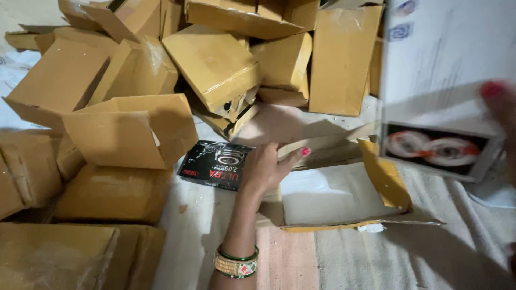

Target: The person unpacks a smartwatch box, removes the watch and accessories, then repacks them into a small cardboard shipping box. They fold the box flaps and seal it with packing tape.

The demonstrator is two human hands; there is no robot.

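Because our left hand [266, 166] rests with its fingers pressed together on the flap of the open cardboard box [344, 198], we keep that box flat and wide open on the floor. Our right hand [500, 107] holds up a white carton [441, 91] near the camera, but it is blurry, so we cannot tell how those fingers sit. A small black box [215, 165] lies just beside our left hand, below a heap of brown boxes [215, 64]

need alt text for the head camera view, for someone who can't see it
A person's left hand rests on the flap of an open cardboard box on the floor, while the right hand lifts a white carton at the right edge. A small black packet lies beside a heap of brown boxes.
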